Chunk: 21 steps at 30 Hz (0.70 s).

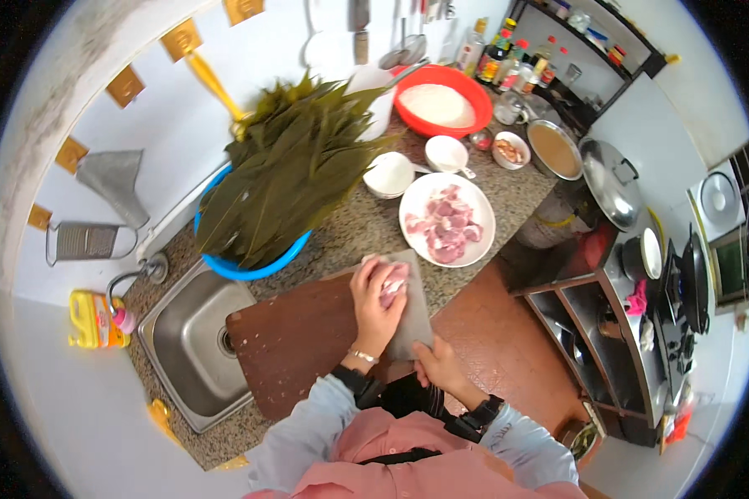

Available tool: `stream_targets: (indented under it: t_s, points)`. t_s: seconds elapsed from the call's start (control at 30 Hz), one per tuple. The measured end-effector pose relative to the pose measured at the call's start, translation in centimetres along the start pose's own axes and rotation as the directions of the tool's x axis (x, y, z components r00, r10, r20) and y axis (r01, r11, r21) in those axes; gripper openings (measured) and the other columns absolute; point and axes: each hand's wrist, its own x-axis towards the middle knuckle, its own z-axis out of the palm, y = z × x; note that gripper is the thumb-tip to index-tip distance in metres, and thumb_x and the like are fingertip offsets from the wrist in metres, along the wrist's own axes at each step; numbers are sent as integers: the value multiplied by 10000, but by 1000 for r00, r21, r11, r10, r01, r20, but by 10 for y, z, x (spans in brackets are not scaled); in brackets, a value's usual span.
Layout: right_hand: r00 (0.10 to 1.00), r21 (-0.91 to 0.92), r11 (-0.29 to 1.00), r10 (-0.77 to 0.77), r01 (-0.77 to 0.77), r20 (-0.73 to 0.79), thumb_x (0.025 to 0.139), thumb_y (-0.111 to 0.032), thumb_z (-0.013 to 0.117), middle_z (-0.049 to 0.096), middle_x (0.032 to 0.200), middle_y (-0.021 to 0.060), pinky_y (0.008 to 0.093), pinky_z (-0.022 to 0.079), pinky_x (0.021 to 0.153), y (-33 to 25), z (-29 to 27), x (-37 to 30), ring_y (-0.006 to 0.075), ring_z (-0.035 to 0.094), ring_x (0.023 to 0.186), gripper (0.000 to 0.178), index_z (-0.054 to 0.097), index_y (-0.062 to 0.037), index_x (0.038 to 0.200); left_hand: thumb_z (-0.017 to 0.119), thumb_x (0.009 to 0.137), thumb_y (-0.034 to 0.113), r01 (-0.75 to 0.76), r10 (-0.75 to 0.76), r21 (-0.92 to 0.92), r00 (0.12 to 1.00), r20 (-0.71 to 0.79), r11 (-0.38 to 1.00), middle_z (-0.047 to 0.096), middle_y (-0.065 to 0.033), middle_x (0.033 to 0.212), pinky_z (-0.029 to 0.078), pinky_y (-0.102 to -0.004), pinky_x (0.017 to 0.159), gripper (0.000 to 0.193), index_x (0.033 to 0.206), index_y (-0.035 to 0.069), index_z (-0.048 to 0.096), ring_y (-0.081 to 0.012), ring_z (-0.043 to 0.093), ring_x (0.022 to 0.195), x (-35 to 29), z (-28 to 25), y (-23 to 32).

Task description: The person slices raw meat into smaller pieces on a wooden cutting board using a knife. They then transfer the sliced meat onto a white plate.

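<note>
My left hand (379, 303) curls over pieces of raw pink meat (394, 285), at the right end of a brown cutting board (295, 337). Right beside the meat lies the broad grey blade of a cleaver (419, 303), partly behind my left fingers. Closed around the handle end of that cleaver is my right hand (441, 364), which covers the handle. Whether the meat rests on the blade or on the board, I cannot tell. Beyond my hands a white plate (484, 200) holds more cut meat (446, 223).
Left of the board is a steel sink (187, 341). Large green leaves (283, 166) overfill a blue basin (266, 268) behind it. A red bowl of white grains (443, 104), small white bowls (389, 175) and a bowl of brown liquid (555, 150) stand farther back. The counter's edge (483, 270) runs beside the plate.
</note>
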Motion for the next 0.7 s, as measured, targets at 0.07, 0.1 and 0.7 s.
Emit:
stream_targets:
  t_s: [0.07,0.1,0.7]
  points:
    - [979,-137,984,-132,110,-158,957,-195,511,590,639,167,401,466,472,-15,-24,9,307,594,516,225,524,11,1046,712,814,93,-23,27,-111,999,33,994,478,-143,1326,406,-421,1021,422,1210,55,570,-346,467,1228,27,42,6]
    - [936,-237,953,-249,191,-247,946,-192,518,607,677,209,439,479,514,-10,-34,22,373,612,581,226,526,16,1035,704,814,101,23,-17,-181,999,33,983,473,-170,1322,399,-432,1022,427,1215,50,566,-364,469,1220,39,63,8]
    - [897,-749,638,-418,178,-143,927,-240,583,617,671,185,436,488,496,5,-108,-8,365,605,520,262,581,-21,1072,570,936,45,369,-367,-93,930,37,925,624,-100,1129,467,-317,909,158,1061,-2,653,-188,597,1034,33,-41,-43]
